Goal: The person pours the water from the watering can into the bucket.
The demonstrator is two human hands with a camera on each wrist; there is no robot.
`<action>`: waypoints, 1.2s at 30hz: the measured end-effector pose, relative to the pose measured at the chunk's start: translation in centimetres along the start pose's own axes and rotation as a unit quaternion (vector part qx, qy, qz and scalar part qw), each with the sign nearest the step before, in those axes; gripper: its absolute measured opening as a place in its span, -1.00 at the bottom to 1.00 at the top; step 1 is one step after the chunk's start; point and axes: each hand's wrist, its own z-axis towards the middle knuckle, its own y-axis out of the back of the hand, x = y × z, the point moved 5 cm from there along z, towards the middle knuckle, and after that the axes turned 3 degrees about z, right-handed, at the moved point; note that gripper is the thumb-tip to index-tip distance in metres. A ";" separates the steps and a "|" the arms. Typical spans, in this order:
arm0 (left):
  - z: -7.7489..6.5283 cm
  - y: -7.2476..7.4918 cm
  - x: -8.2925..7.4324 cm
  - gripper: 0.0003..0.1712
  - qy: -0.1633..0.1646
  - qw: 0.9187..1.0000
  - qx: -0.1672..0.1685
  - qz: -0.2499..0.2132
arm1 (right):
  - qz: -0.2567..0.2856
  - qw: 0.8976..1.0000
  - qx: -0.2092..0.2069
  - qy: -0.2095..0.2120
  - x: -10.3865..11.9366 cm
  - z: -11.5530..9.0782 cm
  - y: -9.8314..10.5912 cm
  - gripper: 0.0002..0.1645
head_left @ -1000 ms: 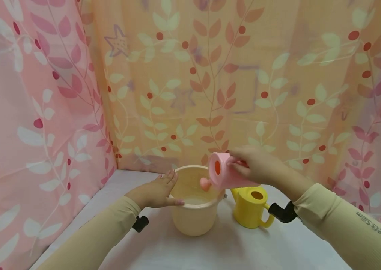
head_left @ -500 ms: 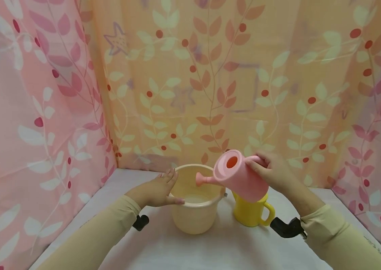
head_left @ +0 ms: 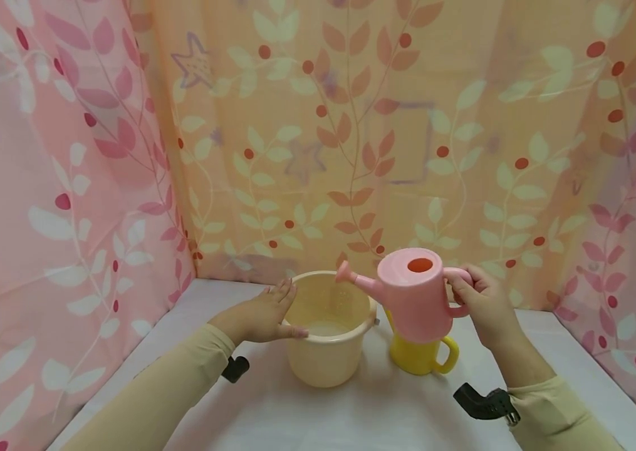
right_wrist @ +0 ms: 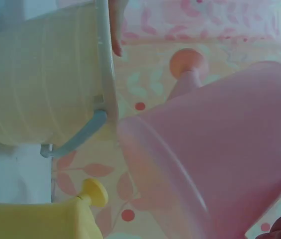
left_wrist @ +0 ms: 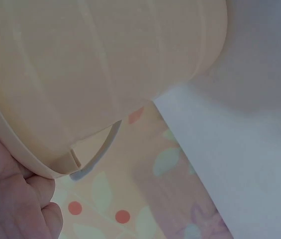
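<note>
My right hand (head_left: 487, 307) grips the handle of a pink watering can (head_left: 415, 300), holding it nearly upright above the table. Its spout and round rose reach left over the rim of a cream bucket (head_left: 324, 363). The can's orange-lined top opening faces up. With fingers straight and spread, my left hand (head_left: 264, 316) rests on the bucket's left rim. Up close, the left wrist view shows the bucket's ribbed wall (left_wrist: 110, 55) and my fingers at its rim. Behind and below the pink can stands a yellow watering can (head_left: 416, 357), its upper part mostly hidden.
White cloth covers the table (head_left: 318, 426). A leaf-patterned curtain (head_left: 306, 188) hangs along the back and both sides. In the right wrist view, a grey bail handle (right_wrist: 75, 137) hangs down the bucket's side, near the yellow can's rose (right_wrist: 95, 193).
The pink watering can has swung from tipped over the bucket to nearly upright, its spout rising and its body shifting right. The left hand and bucket have kept their places.
</note>
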 end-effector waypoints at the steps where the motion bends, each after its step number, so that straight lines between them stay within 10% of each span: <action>1: 0.0 0.0 0.0 0.26 -0.001 1.000 0.000 -0.002 | 0.025 1.000 -0.009 0.005 -0.1 -0.2 0.4 -0.76; 8: -0.1 0.0 0.0 0.27 -0.001 1.000 0.004 -0.007 | 0.175 0.981 -0.069 0.036 -0.8 -1.7 3.5 -0.88; 25: -0.1 -0.2 0.2 0.27 0.005 1.000 0.006 -0.001 | 0.258 0.912 -0.317 -0.037 -9.6 -8.1 13.6 -0.61; 31: -0.3 0.1 0.0 0.26 0.002 1.000 0.008 -0.002 | 0.203 0.925 -0.311 -0.082 -18.1 -9.0 17.2 -0.63; 36: -0.2 0.0 -0.1 0.26 0.001 1.000 0.005 -0.005 | 0.149 0.927 -0.306 -0.155 -16.5 -10.5 15.6 -0.57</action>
